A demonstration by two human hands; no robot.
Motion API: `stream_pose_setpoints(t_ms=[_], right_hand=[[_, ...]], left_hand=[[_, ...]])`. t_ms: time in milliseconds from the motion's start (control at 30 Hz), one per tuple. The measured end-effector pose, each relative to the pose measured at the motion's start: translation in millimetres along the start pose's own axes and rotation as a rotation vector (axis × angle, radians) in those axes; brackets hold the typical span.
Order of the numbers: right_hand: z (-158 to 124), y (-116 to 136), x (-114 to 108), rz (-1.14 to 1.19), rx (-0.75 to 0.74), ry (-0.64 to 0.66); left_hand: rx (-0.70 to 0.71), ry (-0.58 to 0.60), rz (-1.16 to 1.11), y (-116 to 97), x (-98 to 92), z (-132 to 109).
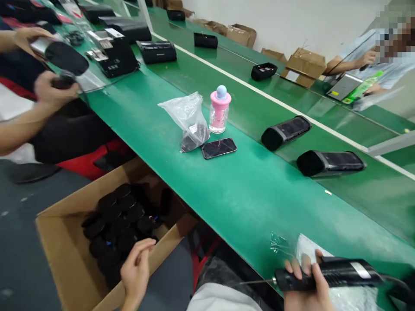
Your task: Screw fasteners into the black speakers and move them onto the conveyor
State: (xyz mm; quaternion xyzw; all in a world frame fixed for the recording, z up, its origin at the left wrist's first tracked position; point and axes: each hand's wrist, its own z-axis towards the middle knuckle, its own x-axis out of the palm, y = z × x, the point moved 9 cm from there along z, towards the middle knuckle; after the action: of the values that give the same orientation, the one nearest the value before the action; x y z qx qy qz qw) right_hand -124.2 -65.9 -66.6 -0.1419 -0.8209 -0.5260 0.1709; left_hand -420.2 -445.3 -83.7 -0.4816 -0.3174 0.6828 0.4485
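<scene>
My right hand (308, 285) is wrapped around a black electric screwdriver (340, 274) at the front edge of the green table. Its long thin bit points left, and a cord leaves its back end. Clear plastic bags (353, 298) lie under and beside that hand. Over the near rim of a cardboard box (56, 242), my left hand (138, 268) is held with its fingers loosely stretched and nothing visible in them. Several black rounded speaker housings (119, 216) are packed inside the box, some with small coloured wires showing.
On the green table (259, 194) are a plastic bag with dark parts (194, 134), a pink-topped bottle (219, 110) and a phone (219, 148). Two black speakers (333, 163) lie on the belt. At left, a co-worker's hands (55, 88) handle a speaker; another person works across the line.
</scene>
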Motion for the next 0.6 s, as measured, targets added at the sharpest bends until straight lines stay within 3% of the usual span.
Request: stream_pose_setpoints(t_ms=[67, 133, 200, 233, 267, 300, 367, 467, 533, 600], right_hand=[[-1.3, -6.5, 4.3, -0.022, -0.042, -0.046], [-1.0, -15.2, 9.4, -0.024, -0.075, -0.072], [1.8, -22.0, 14.7, -0.014, -0.112, -0.076], [3.6, -24.4, 17.2, -0.007, -0.126, -0.067], [5.0, -26.1, 18.7, 0.002, -0.137, -0.059], [5.9, -27.1, 19.3, 0.012, -0.147, -0.051], [6.4, -28.6, 16.8, 0.027, -0.169, -0.051], [9.3, -35.7, 9.4, 0.039, -0.198, -0.048], [15.8, -43.8, 3.5, 0.047, -0.217, -0.043], [24.5, -50.5, -3.3, 0.035, -0.243, -0.055]], left_hand=[[-0.017, 0.122, -0.120, -14.8, 28.8, -16.2], [0.035, 0.284, -0.298, -50.6, 70.5, -16.7], [0.153, 0.552, -0.479, -107.5, 131.9, -9.2], [0.223, 0.732, -0.547, -141.6, 170.3, -7.7], [0.316, 1.040, -0.570, -178.6, 216.8, -18.1], [0.365, 1.163, -0.572, -208.7, 256.8, -18.0], [0.402, 1.276, -0.524, -256.9, 339.1, -13.7], [0.410, 1.369, -0.363, -300.1, 447.0, -17.5], [0.435, 1.383, -0.262, -316.7, 489.2, -21.8], [0.474, 1.377, -0.178, -328.2, 505.5, -24.8]])
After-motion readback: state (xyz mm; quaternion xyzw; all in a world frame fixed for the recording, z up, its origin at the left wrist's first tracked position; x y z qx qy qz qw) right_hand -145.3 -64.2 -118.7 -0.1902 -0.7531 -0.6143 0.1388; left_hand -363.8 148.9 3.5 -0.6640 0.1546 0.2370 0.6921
